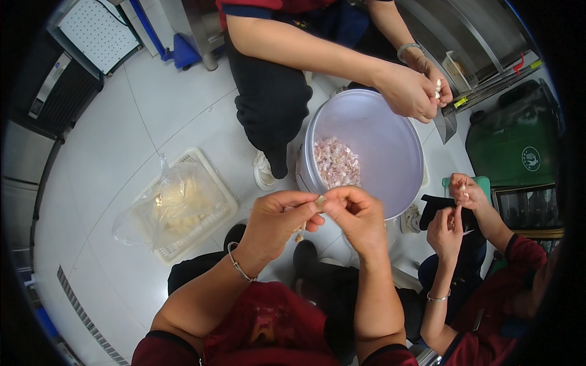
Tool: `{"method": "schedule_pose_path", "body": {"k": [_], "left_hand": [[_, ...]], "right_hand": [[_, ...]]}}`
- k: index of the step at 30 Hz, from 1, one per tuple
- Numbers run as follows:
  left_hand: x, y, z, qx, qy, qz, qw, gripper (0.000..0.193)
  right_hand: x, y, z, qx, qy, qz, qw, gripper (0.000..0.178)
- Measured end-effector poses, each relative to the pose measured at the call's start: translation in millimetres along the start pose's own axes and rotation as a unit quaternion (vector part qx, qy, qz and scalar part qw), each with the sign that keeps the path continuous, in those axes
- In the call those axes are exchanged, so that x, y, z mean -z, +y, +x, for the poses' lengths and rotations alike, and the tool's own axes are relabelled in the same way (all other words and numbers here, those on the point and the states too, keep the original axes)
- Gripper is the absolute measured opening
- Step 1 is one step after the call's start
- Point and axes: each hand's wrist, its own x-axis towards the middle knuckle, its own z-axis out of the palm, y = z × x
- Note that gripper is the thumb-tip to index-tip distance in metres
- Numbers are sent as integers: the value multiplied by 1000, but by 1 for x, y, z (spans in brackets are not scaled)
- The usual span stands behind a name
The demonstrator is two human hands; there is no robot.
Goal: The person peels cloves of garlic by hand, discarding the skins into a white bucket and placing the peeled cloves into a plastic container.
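Cream-coloured, a garlic clove (320, 201) is pinched between fingertips of the left hand (282, 218) and right hand (357, 213), near the bucket (387, 146); probably light, firm and slippery, it is best gripped by its sides.

Bright even light, soft shadows, glints on plastic bag (173, 177), fisheye-bent edges

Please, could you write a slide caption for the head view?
Left hand and right hand pinch a small pale piece near a bucket holding pinkish bits.
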Motion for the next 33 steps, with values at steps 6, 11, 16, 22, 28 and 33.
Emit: {"method": "schedule_pose_path", "body": {"k": [6,11,16,22,28,33], "left_hand": [[4,-1,1,48,10,-15,999,17],[4,3,1,95,13,-61,994,16],[5,4,1,97,17,-89,991,16],[7,0,4,132,0,-164,978,18],[13,-4,5,164,-10,-210,964,18],[17,-8,-1,94,-42,-121,987,24]], "right_hand": [[3,3,-1,-1,-10,-32,999,8],[4,7,2,21,44,14,999,6],[2,-3,3,141,0,-89,986,13],[14,2,3,168,-19,-120,978,10],[3,-3,5,-1,-46,64,997,20],[-2,14,4,-32,-69,10,997,14]]}}
